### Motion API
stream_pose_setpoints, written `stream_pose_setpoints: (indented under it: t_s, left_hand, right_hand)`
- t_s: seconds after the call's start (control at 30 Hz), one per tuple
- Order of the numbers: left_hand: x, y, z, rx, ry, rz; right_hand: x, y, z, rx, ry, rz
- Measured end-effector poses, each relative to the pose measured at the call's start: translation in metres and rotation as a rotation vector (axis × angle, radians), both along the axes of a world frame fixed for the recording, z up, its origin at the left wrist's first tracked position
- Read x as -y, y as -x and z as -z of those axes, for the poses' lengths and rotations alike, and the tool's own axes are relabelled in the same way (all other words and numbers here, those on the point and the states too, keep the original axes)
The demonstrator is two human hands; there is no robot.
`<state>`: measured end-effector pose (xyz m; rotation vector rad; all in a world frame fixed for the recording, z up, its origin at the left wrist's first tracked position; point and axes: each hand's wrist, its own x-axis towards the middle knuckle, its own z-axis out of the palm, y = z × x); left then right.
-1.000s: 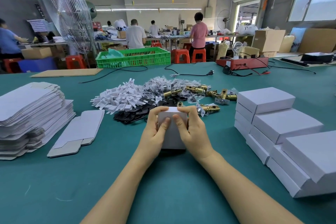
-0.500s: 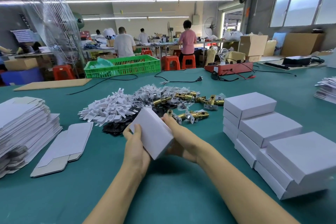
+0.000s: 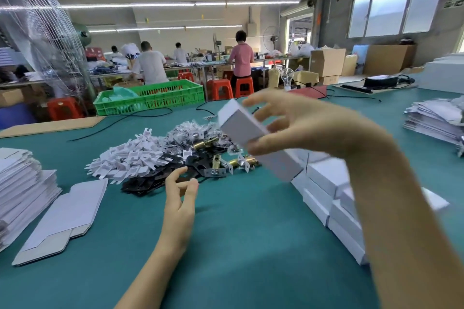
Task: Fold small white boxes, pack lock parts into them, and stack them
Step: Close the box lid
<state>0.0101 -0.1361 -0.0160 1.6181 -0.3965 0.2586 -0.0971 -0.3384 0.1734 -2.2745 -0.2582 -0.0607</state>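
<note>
A closed small white box [image 3: 253, 138] is lifted above the table, tilted, in my right hand [image 3: 301, 125], thumb under it and fingers spread over its top. Below it to the right stand stacked white boxes [image 3: 324, 183], partly hidden by my right forearm. My left hand [image 3: 179, 198] hovers low over the green table [image 3: 238, 246], fingers apart and holding nothing. Beyond it lies a heap of lock parts: white plastic pieces [image 3: 130, 158], black plates [image 3: 155, 178] and brass latches [image 3: 221, 165].
Flat unfolded box blanks lie at the left, a tall pile [image 3: 22, 188] and a few loose ones [image 3: 67, 211]. Another paper stack [image 3: 437, 118] sits far right. A green crate [image 3: 153, 96], cables and a fan [image 3: 37, 40] are at the table's far side; people work beyond.
My right hand has raised the box and carried it right, toward the stacks. My left hand has let go of the box and dropped toward the table. The view has shifted right.
</note>
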Motion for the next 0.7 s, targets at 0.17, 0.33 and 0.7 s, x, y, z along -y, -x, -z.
stream_pose_setpoints:
  t_s: [0.17, 0.33, 0.7]
  left_hand:
    - [0.000, -0.002, -0.002, -0.103, -0.006, 0.024]
    - [0.000, -0.002, -0.004, -0.145, 0.019, 0.036]
    - [-0.001, -0.002, -0.004, -0.194, 0.021, 0.031]
  right_hand:
    - [0.036, 0.003, -0.033, -0.110, 0.613, 0.194]
    - [0.059, -0.002, -0.014, -0.384, 0.966, 0.312]
    - [0.076, 0.007, 0.001, -0.458, 1.058, 0.268]
